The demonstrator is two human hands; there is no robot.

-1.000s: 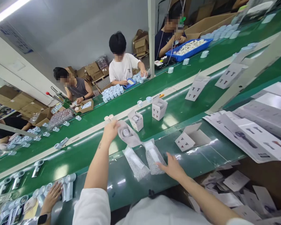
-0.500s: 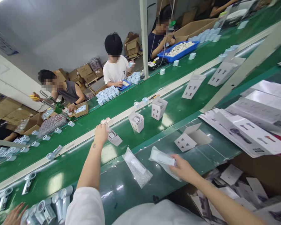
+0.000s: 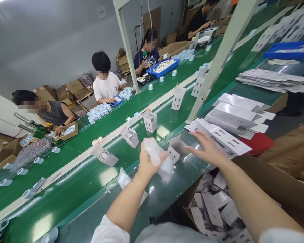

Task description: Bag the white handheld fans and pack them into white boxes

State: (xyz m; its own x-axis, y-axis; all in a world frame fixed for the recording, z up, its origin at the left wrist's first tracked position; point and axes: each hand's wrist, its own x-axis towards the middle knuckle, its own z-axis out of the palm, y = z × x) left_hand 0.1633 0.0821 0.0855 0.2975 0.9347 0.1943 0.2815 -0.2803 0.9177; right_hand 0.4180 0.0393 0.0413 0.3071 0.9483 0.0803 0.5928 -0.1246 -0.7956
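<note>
Green conveyor [image 3: 78,179] lay beyond; your left hand [image 3: 145,165] gripped a plastic bag [image 3: 153,150] beside an open box [image 3: 173,154], your right hand [image 3: 206,146] spread nearby. Boxing the bag seemed the step, next requiring a steadied box.

Packet [image 3: 166,168]: translucent, crinkled; held slantwise in the left hand [image 3: 147,163]. Box [image 3: 175,153]: white, printed, open-flapped; just behind the packet, partly hidden.

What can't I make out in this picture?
All in the head view:
Middle of the lying bag: hidden by the left forearm.
Contents of the held bag: blurred, partly covered by the left hand.
Pale blue piece, lower left: cut off by the bottom edge.
</note>
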